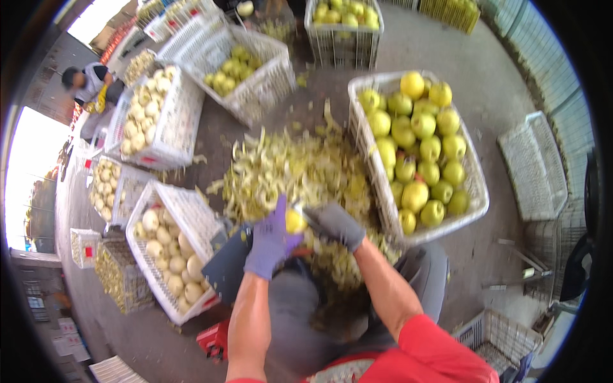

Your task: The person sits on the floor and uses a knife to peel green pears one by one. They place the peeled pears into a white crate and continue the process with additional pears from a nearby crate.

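Observation:
My left hand point(269, 242), in a purple glove, grips a yellow-green apple point(294, 222) in front of my knees. My right hand point(339, 226), in a grey glove, is closed around a small bladed peeling tool point(300, 210) held against the apple; most of the tool is hidden and its exact type is unclear. Beneath both hands spreads a heap of pale green peelings point(297, 174). To the right stands a white plastic crate point(360, 125) full of unpeeled apples point(423, 125). Left of my left hand, a tilted white crate point(184, 207) contains peeled apples point(175, 264).
More peeled fruit fills a crate point(184, 110) at upper left; green apples lie in another crate point(261, 91) behind the peelings. Farther back stands an apple crate point(342, 45). A person point(88, 88) sits at far left. An overturned crate point(534, 167) lies by the right wall.

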`<state>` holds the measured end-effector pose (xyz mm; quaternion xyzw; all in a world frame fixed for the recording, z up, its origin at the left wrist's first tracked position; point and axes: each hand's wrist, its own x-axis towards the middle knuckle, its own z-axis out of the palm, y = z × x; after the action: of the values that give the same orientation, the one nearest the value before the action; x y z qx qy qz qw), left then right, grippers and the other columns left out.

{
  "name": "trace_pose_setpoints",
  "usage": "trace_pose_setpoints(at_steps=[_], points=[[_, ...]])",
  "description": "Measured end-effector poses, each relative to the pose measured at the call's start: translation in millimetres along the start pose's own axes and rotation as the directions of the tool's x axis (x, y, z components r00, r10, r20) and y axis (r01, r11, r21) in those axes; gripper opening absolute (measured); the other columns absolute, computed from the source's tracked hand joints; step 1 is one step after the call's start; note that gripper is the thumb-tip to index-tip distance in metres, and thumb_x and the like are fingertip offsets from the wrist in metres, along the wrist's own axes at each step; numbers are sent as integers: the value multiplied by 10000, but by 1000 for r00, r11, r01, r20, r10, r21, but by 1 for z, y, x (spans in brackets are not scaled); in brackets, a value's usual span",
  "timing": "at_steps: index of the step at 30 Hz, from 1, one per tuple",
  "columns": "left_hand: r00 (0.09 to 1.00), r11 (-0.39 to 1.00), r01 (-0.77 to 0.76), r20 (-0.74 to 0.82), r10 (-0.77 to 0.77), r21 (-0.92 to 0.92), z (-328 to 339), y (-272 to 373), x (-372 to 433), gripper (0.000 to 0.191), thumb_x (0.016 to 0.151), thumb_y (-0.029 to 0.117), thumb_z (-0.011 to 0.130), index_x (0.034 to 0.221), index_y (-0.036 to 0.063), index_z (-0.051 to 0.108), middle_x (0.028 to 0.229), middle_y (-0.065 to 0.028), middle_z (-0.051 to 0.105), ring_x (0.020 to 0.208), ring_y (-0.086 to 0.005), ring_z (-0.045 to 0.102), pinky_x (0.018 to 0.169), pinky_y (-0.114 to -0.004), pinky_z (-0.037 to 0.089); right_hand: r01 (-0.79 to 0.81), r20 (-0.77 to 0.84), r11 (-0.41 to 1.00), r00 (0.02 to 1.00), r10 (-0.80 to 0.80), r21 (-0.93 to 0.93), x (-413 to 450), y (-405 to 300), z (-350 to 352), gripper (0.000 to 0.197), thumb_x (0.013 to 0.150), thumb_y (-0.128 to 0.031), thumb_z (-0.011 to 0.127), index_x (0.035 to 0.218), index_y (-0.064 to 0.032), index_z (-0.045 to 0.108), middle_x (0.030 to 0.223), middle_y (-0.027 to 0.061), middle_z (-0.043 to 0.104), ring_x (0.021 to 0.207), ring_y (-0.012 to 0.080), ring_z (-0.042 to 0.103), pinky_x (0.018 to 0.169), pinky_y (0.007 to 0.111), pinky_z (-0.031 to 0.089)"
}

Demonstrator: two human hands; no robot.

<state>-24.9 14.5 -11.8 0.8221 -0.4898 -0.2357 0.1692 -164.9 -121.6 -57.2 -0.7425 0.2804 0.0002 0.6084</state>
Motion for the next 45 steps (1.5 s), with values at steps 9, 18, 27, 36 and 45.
trace_pose_setpoints(at_steps=[9,18,27,36,45], points=[[987,998,57,153,-54,-16,-7,-8,7,982,722,460,801,1520,79,374,1350,-230,598,1206,-396,600,1007,-458,482,-141,-37,809,980,197,570,-35,13,27,492,957,-527,644,805,-60,637,561,11,548,446,101,508,420,277,393],[976,981,91,209,-55,-170,-9,-22,16,1095,641,519,868,1535,100,396,1384,-215,597,1257,-335,604,1041,-399,496,83,-502,934,858,110,347,-69,76,82,391,977,-436,632,871,-60,656,587,35,589,506,156,581,482,335,458],[996,994,14,83,-23,108,-17,-10,-1,947,695,457,787,1491,81,437,1187,-187,698,1093,-304,674,1117,-450,381,-231,-57,636,916,398,737,-61,8,14,383,989,-393,559,831,-46,604,590,50,597,437,147,571,409,279,451],[998,991,69,2,-69,118,-4,-7,-4,899,717,444,792,1468,94,442,1221,-163,687,1170,-306,636,1162,-465,299,-383,100,797,918,383,467,-11,-38,-14,415,1013,-355,515,842,8,622,610,83,593,429,163,546,395,314,451],[996,976,90,-9,-90,198,-2,1,-4,869,722,371,842,1442,110,431,1219,-147,691,1202,-304,620,1179,-472,260,-379,122,812,923,365,444,-22,-38,-2,413,1015,-350,540,947,22,705,577,49,581,394,146,514,399,292,426]])
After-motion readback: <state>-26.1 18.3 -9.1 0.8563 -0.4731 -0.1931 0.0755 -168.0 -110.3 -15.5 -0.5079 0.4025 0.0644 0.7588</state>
